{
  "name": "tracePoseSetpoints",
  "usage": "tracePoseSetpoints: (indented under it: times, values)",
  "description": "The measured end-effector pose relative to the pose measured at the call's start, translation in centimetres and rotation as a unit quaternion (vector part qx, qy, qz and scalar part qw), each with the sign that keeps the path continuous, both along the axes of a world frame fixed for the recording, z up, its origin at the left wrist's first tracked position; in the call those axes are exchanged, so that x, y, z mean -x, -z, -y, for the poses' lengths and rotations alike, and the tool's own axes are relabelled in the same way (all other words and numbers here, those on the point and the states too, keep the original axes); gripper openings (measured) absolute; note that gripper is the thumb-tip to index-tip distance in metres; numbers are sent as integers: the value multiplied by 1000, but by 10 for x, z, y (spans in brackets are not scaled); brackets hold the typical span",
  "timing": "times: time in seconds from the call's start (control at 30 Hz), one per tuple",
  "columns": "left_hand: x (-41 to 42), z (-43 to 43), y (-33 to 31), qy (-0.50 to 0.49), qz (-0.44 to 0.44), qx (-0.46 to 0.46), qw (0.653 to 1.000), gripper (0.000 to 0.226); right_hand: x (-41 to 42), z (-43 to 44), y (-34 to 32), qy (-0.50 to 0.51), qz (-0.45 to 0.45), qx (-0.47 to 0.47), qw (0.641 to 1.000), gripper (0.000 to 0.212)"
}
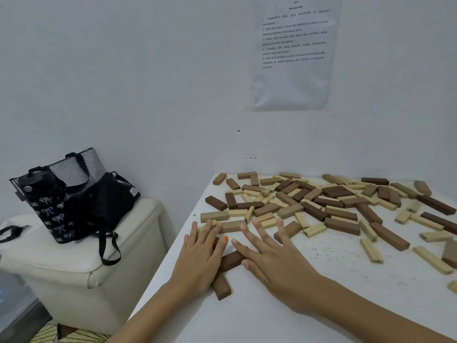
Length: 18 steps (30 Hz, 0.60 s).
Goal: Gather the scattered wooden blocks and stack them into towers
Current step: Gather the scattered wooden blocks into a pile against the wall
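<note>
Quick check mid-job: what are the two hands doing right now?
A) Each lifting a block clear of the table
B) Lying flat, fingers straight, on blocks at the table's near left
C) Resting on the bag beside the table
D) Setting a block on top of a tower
B: the left hand and right hand lie flat with straight fingers on the table, over dark brown blocks; nothing is lifted and no tower stands.

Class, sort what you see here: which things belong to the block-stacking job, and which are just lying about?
Belong to the job: scattered wooden blocks, dark blocks at the hands, left hand, right hand, white table.
Lying about: bow-print bag, cream seat beneath it, printed sheet on the wall.
</note>
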State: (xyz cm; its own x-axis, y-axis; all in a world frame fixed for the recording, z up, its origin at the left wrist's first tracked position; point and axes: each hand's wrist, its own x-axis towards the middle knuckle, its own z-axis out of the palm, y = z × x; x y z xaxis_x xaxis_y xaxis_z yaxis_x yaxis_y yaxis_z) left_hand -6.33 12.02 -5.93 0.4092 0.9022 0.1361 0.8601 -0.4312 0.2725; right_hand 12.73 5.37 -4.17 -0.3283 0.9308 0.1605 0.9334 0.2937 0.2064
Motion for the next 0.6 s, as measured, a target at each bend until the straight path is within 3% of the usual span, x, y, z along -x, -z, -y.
tracePoseSetpoints:
  times: [0.2,0.3,0.43,0.5,0.6]
  values:
    - [-18,-12,-11,35,-63,-11,997,111,-19,-19,0,62,-12,6,998,64]
    - [-33,-19,-16,1,-9,15,1000,54,-28,-27,1,85,-28,11,996,67]
    - [-44,-28,-17,-58,-1,20,998,55,-45,-36,0,109,-60,23,992,72]
    - [-48,-34,-17,-63,4,39,997,55,-52,-41,-1,100,-84,3,991,85]
    - [-55,-42,-18,-61,0,42,997,55,-58,-46,4,96,-160,38,982,89]
